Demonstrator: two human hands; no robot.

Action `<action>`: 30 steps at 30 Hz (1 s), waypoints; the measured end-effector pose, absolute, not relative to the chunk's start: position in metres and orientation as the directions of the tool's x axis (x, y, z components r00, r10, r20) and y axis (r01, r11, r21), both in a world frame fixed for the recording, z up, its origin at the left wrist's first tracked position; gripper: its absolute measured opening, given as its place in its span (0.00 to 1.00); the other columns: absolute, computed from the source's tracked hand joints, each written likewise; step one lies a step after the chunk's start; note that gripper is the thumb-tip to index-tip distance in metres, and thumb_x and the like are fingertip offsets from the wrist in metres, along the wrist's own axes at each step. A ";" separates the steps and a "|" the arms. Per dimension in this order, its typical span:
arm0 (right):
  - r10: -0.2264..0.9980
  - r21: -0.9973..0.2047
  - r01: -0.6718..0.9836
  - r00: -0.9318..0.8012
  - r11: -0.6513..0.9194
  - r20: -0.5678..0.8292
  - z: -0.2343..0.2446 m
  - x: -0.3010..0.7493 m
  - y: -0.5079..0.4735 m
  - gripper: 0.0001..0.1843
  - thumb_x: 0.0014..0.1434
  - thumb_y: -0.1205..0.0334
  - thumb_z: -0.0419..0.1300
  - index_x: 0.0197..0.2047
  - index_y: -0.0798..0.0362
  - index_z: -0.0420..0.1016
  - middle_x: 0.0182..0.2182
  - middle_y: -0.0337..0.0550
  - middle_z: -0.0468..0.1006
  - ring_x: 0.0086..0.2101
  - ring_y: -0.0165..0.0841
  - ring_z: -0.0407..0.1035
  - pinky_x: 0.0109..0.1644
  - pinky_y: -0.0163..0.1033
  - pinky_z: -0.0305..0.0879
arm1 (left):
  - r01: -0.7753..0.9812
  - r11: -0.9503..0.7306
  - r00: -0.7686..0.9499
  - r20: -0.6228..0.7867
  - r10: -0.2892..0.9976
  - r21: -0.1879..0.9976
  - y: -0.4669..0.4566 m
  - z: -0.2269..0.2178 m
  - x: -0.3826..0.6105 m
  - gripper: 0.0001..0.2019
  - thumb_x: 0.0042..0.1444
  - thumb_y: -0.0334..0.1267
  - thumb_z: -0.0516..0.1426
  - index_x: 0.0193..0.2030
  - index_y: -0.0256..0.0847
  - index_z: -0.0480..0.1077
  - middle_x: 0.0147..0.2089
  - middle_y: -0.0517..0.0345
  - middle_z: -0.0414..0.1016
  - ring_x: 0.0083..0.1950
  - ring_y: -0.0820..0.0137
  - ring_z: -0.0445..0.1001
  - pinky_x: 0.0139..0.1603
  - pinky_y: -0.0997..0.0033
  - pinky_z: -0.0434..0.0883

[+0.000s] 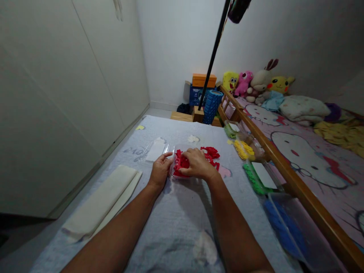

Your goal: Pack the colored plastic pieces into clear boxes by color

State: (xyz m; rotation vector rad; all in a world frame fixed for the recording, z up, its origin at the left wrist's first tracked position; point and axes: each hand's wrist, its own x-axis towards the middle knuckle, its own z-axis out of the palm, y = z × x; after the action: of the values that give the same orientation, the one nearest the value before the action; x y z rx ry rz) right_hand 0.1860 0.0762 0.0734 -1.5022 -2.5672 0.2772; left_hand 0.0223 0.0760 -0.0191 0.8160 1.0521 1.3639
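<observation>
A clear plastic container [184, 147] holding small red toothed pieces [178, 167] sits on the cloth-covered surface in front of me. Its left wall is gripped by my left hand [160, 170], with the thumb and fingers at the rim. My right hand [196, 163] reaches down into the container from the right, its curled fingers pinching red pieces there; the exact grip is partly hidden. Just right of the container lies a loose pile of more red pieces [209, 152]. The container's clear lid with a white label [155, 151] rests left of my left hand.
A folded cream cloth [105, 199] lies at the left. Along the right edge stand clear boxes with yellow [243, 149], green [253, 179] and blue [286, 227] contents, beside a wooden bed rail [273, 157]. A black pole [212, 60] rises beyond the far edge.
</observation>
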 end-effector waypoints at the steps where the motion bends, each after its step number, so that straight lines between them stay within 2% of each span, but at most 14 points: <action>1: 0.870 -0.241 0.840 -0.493 0.486 0.034 0.072 0.183 0.077 0.24 0.55 0.49 0.66 0.49 0.56 0.76 0.48 0.54 0.76 0.49 0.46 0.66 0.54 0.50 0.58 | -0.367 0.077 -0.082 -0.114 0.990 0.927 0.076 -0.019 0.022 0.28 0.43 0.45 0.67 0.51 0.35 0.72 0.22 0.68 0.69 0.22 0.75 0.67 0.25 0.76 0.63; 5: 0.888 -0.353 0.823 -0.457 0.446 0.055 0.072 0.193 0.083 0.17 0.60 0.54 0.62 0.48 0.55 0.77 0.45 0.51 0.79 0.47 0.41 0.70 0.52 0.45 0.60 | -0.380 0.076 -0.078 -0.114 0.990 0.922 0.075 -0.017 0.023 0.28 0.43 0.45 0.66 0.51 0.36 0.72 0.22 0.68 0.69 0.22 0.74 0.68 0.25 0.76 0.64; 8: 0.947 -0.454 0.833 -0.309 0.316 0.090 0.077 0.217 0.090 0.14 0.63 0.61 0.60 0.50 0.56 0.76 0.43 0.49 0.81 0.42 0.35 0.72 0.48 0.39 0.63 | -0.364 0.077 -0.089 -0.117 0.989 0.928 0.074 -0.017 0.024 0.28 0.43 0.46 0.67 0.51 0.35 0.72 0.22 0.67 0.69 0.21 0.75 0.67 0.24 0.76 0.63; 11: 0.986 -0.475 0.866 -0.166 0.158 0.027 0.081 0.243 0.092 0.10 0.61 0.65 0.59 0.46 0.56 0.77 0.36 0.45 0.81 0.35 0.31 0.72 0.40 0.34 0.63 | -0.361 0.073 -0.090 -0.113 0.989 0.930 0.074 -0.017 0.024 0.27 0.44 0.46 0.66 0.50 0.35 0.72 0.23 0.67 0.70 0.21 0.75 0.67 0.23 0.77 0.62; 16: 0.948 -0.422 0.906 -0.158 0.028 -0.276 0.078 0.263 0.093 0.04 0.55 0.72 0.61 0.32 0.56 0.77 0.25 0.39 0.78 0.26 0.27 0.69 0.30 0.31 0.56 | -0.372 0.074 -0.087 -0.114 0.990 0.925 0.073 -0.016 0.025 0.25 0.45 0.45 0.66 0.50 0.36 0.72 0.23 0.67 0.70 0.21 0.76 0.66 0.23 0.77 0.62; 21: 0.908 -0.236 0.971 -0.139 0.045 -0.396 0.067 0.250 0.095 0.04 0.49 0.68 0.68 0.31 0.56 0.79 0.30 0.43 0.81 0.30 0.31 0.71 0.29 0.32 0.55 | -0.376 0.088 -0.082 -0.128 0.988 0.922 0.074 -0.017 0.024 0.28 0.43 0.45 0.67 0.51 0.35 0.72 0.24 0.66 0.71 0.20 0.76 0.67 0.23 0.77 0.64; 24: 0.904 -0.135 0.987 -0.132 0.084 -0.407 0.060 0.241 0.092 0.10 0.47 0.65 0.69 0.36 0.56 0.81 0.36 0.48 0.83 0.34 0.35 0.74 0.29 0.34 0.56 | -0.368 0.094 -0.080 -0.132 0.988 0.925 0.075 -0.019 0.023 0.28 0.44 0.45 0.67 0.51 0.35 0.71 0.23 0.67 0.70 0.20 0.76 0.67 0.22 0.77 0.62; 26: 0.914 -0.094 0.989 -0.145 0.118 -0.378 0.055 0.238 0.088 0.11 0.48 0.66 0.67 0.38 0.56 0.81 0.39 0.51 0.83 0.36 0.38 0.75 0.30 0.34 0.56 | -0.364 0.093 -0.077 -0.129 0.989 0.927 0.076 -0.021 0.023 0.28 0.44 0.46 0.67 0.51 0.35 0.72 0.23 0.67 0.71 0.21 0.76 0.67 0.23 0.78 0.62; 28: 0.921 -0.078 0.986 -0.166 0.148 -0.352 0.051 0.238 0.083 0.10 0.50 0.70 0.65 0.38 0.56 0.82 0.39 0.53 0.83 0.37 0.39 0.75 0.32 0.35 0.57 | -0.359 0.088 -0.076 -0.123 0.990 0.929 0.076 -0.021 0.023 0.28 0.44 0.46 0.67 0.51 0.36 0.72 0.23 0.67 0.71 0.21 0.76 0.68 0.23 0.78 0.62; 30: 0.933 -0.110 0.980 -0.192 0.166 -0.304 0.049 0.241 0.081 0.09 0.49 0.73 0.63 0.35 0.55 0.82 0.36 0.51 0.83 0.35 0.38 0.74 0.33 0.35 0.57 | -0.354 0.087 -0.079 -0.123 0.989 0.931 0.076 -0.022 0.023 0.28 0.43 0.47 0.67 0.51 0.36 0.72 0.23 0.67 0.71 0.21 0.76 0.67 0.23 0.78 0.62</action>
State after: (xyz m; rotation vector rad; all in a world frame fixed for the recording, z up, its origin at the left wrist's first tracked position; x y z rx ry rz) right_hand 0.2413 0.0806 0.0490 -2.0915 -2.5187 0.4695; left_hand 0.0228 0.0763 -0.0221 0.8178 1.0597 1.3501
